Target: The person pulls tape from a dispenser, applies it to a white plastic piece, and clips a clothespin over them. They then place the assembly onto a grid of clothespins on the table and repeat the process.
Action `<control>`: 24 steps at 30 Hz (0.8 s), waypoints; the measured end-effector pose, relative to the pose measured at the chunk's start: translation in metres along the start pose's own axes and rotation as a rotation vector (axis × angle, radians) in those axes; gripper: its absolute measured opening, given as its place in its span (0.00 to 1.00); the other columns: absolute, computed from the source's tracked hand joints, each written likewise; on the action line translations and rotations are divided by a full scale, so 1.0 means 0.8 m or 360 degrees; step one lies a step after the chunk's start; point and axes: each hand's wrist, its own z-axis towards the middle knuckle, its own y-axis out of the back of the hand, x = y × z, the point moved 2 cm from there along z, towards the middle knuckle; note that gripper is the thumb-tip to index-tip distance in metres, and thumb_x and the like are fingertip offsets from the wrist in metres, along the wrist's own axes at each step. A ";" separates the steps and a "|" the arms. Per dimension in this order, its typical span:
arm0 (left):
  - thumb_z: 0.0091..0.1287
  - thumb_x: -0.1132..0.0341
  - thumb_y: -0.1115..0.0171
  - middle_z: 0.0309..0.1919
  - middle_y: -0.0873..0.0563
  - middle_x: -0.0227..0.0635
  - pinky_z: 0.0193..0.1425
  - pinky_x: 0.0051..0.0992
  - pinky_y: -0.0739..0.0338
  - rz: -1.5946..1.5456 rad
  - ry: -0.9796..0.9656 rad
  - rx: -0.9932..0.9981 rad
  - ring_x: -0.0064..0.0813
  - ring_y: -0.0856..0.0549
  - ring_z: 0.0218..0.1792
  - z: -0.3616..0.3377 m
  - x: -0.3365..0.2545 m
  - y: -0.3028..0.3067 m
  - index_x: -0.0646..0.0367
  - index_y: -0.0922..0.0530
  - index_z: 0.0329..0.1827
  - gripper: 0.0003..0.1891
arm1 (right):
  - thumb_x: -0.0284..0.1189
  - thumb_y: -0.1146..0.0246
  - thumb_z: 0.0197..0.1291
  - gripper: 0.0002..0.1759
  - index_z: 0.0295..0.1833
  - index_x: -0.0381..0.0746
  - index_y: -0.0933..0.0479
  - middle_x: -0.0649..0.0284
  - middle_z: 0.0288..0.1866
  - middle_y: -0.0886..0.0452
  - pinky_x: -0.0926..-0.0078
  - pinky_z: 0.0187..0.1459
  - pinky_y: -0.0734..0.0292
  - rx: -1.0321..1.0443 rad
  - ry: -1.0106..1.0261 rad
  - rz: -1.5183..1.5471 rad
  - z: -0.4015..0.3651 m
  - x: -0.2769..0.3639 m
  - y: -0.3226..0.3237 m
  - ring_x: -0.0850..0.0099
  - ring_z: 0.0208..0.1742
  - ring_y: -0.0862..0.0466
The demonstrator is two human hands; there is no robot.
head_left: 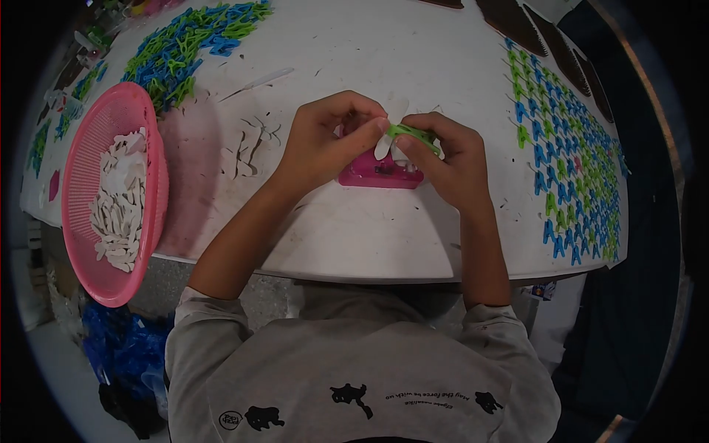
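Over a pink box-like holder (380, 177) near the table's front middle, both hands meet. My right hand (450, 151) is closed on a green clip (413, 134), thumb on one side and fingers on the other. White petal-like pieces (382, 147) show at the clip's tip, one pointing up and others down. My left hand (332, 136) pinches at that same tip with thumb and index finger; the exact bit between them is hidden. More small white pieces show in the pink holder below my right hand.
A pink basket (159, 192) with white pieces overhangs the left edge. Green and blue clips (181, 48) are heaped behind it. Rows of clips (572, 162) cover the right side, near dark brown pieces (509, 23). A thin-bladed tool (267, 78) lies at the back, brown scraps (251, 151) nearer.
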 end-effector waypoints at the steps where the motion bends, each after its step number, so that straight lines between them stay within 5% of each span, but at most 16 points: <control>1: 0.68 0.75 0.37 0.32 0.17 0.27 0.37 0.16 0.28 -0.0121 0.0086 0.0012 0.14 0.23 0.33 -0.001 0.001 -0.001 0.63 0.19 0.42 0.03 | 0.32 0.29 0.59 0.13 0.45 0.35 0.16 0.63 0.34 0.15 0.79 0.36 0.27 -0.0005 -0.0003 0.0003 -0.001 0.000 0.000 0.79 0.30 0.23; 9: 0.70 0.73 0.39 0.31 0.18 0.25 0.35 0.15 0.30 -0.0144 0.0092 -0.0047 0.11 0.24 0.32 0.001 -0.002 -0.001 0.62 0.20 0.43 0.03 | 0.34 0.31 0.61 0.14 0.46 0.36 0.16 0.69 0.28 0.17 0.84 0.28 0.36 -0.0018 -0.0033 0.0049 -0.001 0.000 0.007 0.85 0.27 0.27; 24: 0.68 0.73 0.37 0.29 0.21 0.21 0.34 0.13 0.32 -0.0151 0.0093 -0.0081 0.08 0.29 0.29 0.001 -0.002 -0.002 0.63 0.19 0.41 0.03 | 0.32 0.31 0.62 0.13 0.47 0.34 0.16 0.68 0.28 0.18 0.84 0.28 0.35 -0.0028 -0.0014 0.0200 -0.002 -0.005 0.005 0.85 0.26 0.30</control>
